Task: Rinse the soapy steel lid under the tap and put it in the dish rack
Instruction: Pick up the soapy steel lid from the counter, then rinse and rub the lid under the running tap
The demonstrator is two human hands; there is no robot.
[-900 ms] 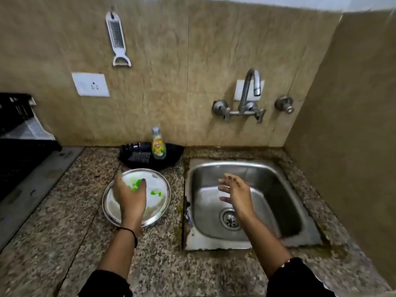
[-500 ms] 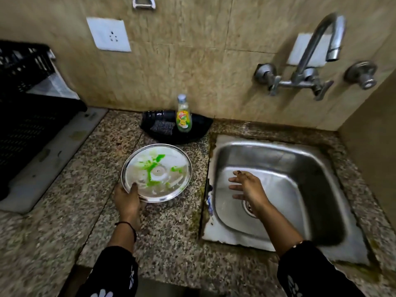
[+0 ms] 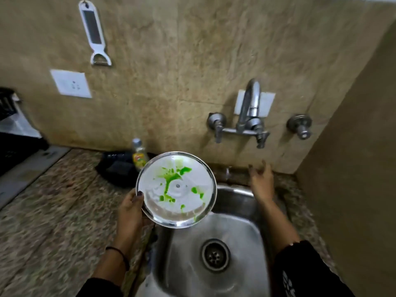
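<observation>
The round steel lid [image 3: 175, 189], smeared with white foam and green soap, is lifted off the counter and tilted toward me over the sink's left rim. My left hand [image 3: 130, 209] grips its left edge, thumb on top. My right hand [image 3: 261, 181] is raised with fingers spread over the back of the sink [image 3: 246, 232], below the tap [image 3: 251, 101] and apart from it. No water runs from the spout. The black dish rack [image 3: 12, 136] shows partly at the far left edge.
A dish-soap bottle [image 3: 139, 155] stands in a black tray [image 3: 117, 170] behind the lid. A separate valve knob [image 3: 300, 126] sits right of the tap. A grater [image 3: 94, 33] and a socket [image 3: 71, 83] are on the wall. A side wall closes in the right.
My left hand has lifted the lid off the granite counter and carried it right, to the sink's edge. My right hand has risen from the basin toward the tap.
</observation>
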